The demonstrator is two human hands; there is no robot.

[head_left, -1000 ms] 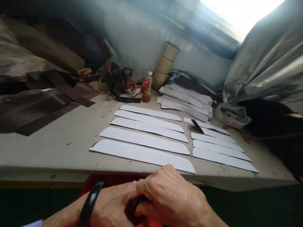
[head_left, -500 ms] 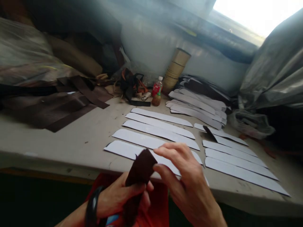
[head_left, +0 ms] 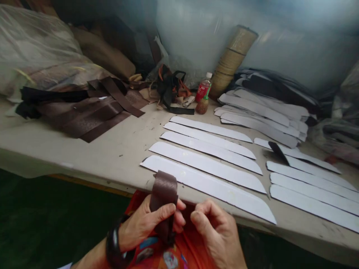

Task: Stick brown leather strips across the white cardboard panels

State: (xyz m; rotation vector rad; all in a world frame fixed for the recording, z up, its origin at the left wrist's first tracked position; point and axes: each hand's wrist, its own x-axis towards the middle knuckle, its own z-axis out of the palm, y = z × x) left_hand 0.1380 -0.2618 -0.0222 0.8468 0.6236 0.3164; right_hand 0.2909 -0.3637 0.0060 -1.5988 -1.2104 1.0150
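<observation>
L hand (head_left: 146, 224) pinches brown leather strap (head_left: 163, 194) betw thumb & curled fingers at 6 o'clock, R hand (head_left: 217, 231) half-curled, empty, just beside it; two rows of white strips (head_left: 207, 166) laid flat at 12–3 o'clock, stacked strips (head_left: 260, 116) at 1, more brown leather (head_left: 92, 116) at 10.

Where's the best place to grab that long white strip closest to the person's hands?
The white strip is probably best pinched midway along its long near edge, coming from the person's side with the right hand. It lies flat and thin, and that edge runs along the table's front edge, where fingers can reach it.
</observation>
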